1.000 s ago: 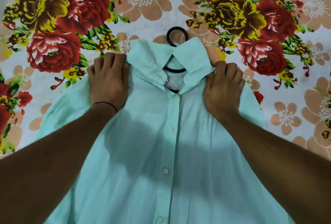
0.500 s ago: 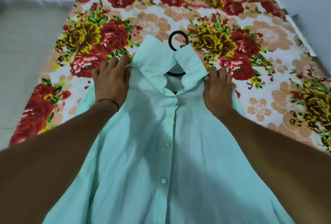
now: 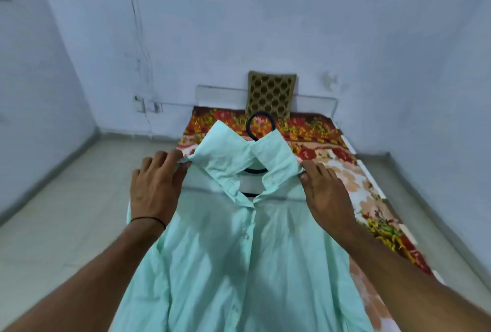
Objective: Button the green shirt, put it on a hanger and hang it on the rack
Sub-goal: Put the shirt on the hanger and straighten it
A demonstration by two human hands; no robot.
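The pale green shirt (image 3: 228,257) is buttoned down its front and sits on a black hanger (image 3: 259,125), whose round hook sticks out above the raised collar. The shirt is lifted up off the bed. My left hand (image 3: 155,188) grips the left shoulder of the shirt beside the collar. On the other side, my right hand (image 3: 325,190) holds the right shoulder, thumb at the collar's edge. Most of the hanger is hidden inside the shirt. No rack is in view.
A bed with a red and yellow floral sheet (image 3: 332,156) stretches ahead to the right. A patterned olive pillow (image 3: 269,95) leans on the blue back wall (image 3: 265,26). Pale tiled floor (image 3: 61,198) lies to the left.
Both hands have raised the shirt with its hanger off the bed. My head has tilted up, so the walls, pillow and floor have come into view.
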